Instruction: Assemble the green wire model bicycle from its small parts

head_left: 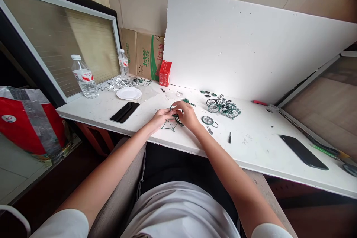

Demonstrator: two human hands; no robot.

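Note:
My left hand (pixel 161 116) pinches a small spoked model bicycle wheel (pixel 173 108) near the front edge of the table. On the wheel's other side, my right hand (pixel 188 114) is closed with its fingertips on it, covering part of it. Just below my hands is a thin green model bicycle frame (pixel 168 128); whether it touches my fingers I cannot tell. A dark wheel part shows under my right hand. Beyond that hand lies a green piece (pixel 189 102). To its right rest a loose spoked wheel (pixel 207 120) with a thin ring and a small grey part (pixel 210 130).
Assembled model bicycles (pixel 223 107) stand right of centre. A small screwdriver (pixel 230 137) and a black phone (pixel 304 152) lie farther right. On the left are another phone (pixel 125 112), a white plate (pixel 128 93), a water bottle (pixel 85 78) and a red box (pixel 165 73).

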